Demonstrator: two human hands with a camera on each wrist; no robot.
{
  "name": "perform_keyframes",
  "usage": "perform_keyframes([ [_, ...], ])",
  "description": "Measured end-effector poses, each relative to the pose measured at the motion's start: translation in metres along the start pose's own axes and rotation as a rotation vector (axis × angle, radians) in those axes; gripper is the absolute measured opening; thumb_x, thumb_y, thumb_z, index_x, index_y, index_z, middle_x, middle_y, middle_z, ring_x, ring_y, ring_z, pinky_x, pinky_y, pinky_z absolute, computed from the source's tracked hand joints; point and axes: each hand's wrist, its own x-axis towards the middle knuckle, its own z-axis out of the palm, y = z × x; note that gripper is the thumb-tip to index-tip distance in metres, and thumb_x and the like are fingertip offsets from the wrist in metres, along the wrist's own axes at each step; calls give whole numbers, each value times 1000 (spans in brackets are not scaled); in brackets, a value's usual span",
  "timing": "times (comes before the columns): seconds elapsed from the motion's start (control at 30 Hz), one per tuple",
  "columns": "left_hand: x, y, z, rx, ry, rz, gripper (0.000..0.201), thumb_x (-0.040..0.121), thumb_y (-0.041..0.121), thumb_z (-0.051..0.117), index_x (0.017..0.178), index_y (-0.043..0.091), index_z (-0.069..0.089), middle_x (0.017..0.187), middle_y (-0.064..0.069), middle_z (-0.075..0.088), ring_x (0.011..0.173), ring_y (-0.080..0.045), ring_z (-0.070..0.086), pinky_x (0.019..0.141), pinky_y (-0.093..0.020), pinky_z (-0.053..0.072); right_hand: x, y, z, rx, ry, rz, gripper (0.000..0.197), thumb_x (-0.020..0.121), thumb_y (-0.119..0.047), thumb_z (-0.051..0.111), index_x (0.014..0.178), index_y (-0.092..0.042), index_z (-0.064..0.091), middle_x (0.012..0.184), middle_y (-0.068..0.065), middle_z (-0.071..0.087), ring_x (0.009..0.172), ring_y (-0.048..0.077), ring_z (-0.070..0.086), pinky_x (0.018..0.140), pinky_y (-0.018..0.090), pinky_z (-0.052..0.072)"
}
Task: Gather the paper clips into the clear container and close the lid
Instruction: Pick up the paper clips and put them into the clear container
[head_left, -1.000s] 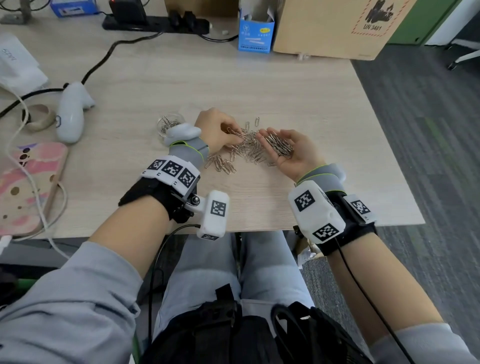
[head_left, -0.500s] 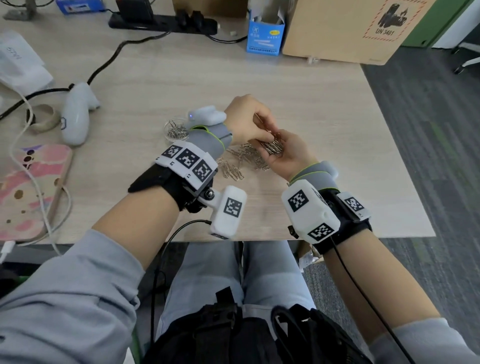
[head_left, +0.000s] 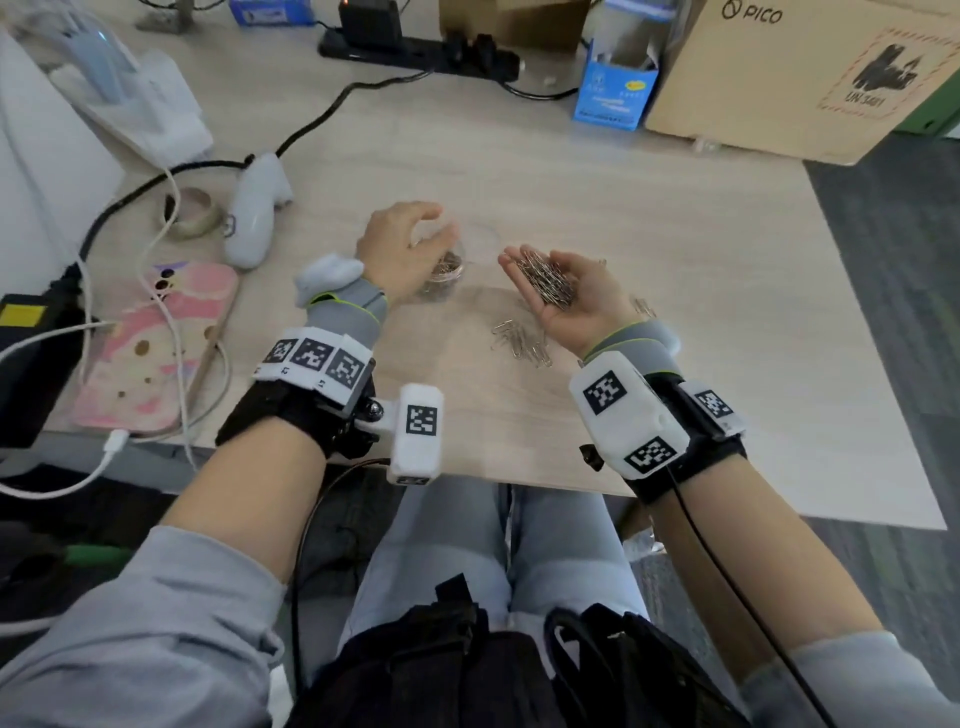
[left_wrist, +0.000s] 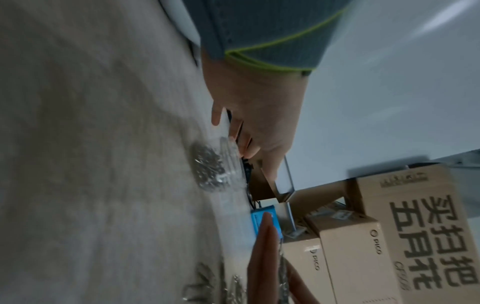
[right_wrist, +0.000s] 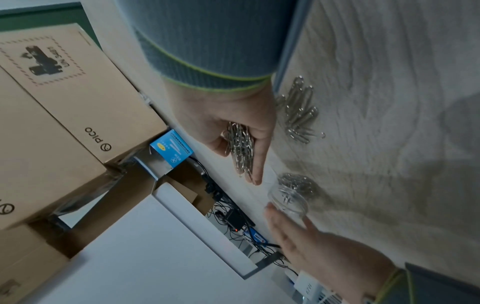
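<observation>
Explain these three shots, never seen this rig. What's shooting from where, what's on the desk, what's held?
No robot: a person with cameras strapped to the head and both wrists. The wide shot comes from the head; the two tilted ones look along each hand.

The right hand, palm up, cups a heap of clips. The left hand hovers over the jar, fingers relaxed, holding nothing. The jar is open, with clips inside.

More loose clips lie on the desk, below the right hand. Further back: a blue box, a carton, a power strip.
</observation>
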Motion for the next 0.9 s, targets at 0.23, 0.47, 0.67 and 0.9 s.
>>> perform_keyframes([
  [0.23,-13,-17,4,-47,-107,-2,70,64,21,81,127,14,52,126,-6,60,107,-13,57,83,-8,35,1,16,25,-74,-51,76,34,98,-8,28,92,14,53,98,31,56,131,40,42,106,39,41],
  [0.47,-20,-8,7,-29,-90,64,80,38,51,64,113,22,60,114,-1,68,105,-18,63,94,-32,49,10,24,37,-258,42,75,27,98,-10,32,115,7,46,125,27,50,129,39,44,59,41,58],
  [0.67,-19,-7,8,0,-83,44,67,46,38,71,111,23,62,112,-1,68,103,-19,62,93,-33,50,6,21,43,-379,71,32,41,98,-12,33,134,8,35,129,24,47,115,39,51,55,39,58],
  [0.9,-19,-12,10,-33,-75,2,66,50,33,84,111,23,61,112,-3,67,101,-21,62,93,-35,50,-5,16,53,-537,49,38,33,97,-17,37,119,7,44,107,22,49,101,39,53,93,45,46],
])
